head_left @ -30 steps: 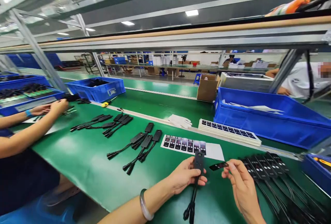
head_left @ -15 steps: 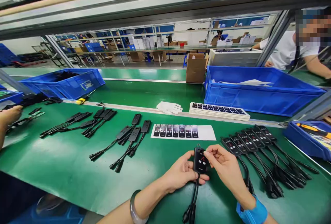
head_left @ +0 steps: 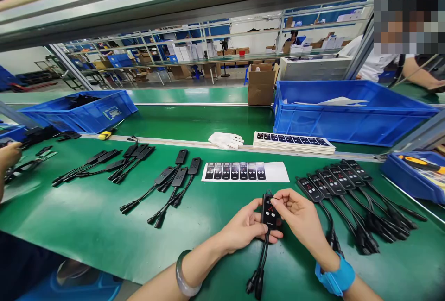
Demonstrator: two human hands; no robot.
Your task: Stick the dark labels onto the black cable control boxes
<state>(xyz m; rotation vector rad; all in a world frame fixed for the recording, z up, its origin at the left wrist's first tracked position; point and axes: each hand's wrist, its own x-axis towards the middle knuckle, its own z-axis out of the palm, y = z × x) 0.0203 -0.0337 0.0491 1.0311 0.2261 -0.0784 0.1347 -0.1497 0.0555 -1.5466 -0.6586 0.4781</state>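
Note:
A black controller with a printed label face and cables hanging down is gripped by my left hand, thumb at its lower edge. My right hand has its thumb on the upper part of the label, its fingers bent; whether it pinches anything is hidden. Behind them lies a white label sheet with several black labels. Labelled controllers fan out on the right. Controllers without labels lie to the left.
A stack of label sheets and a white glove lie along the rail. Blue bins stand at the back left and right. A blue tray sits far right. Another person's hand is at the left edge.
My right thumb has shifted slightly left and down over the label's upper part. The controller stays in my left hand. The whole view has shifted a little.

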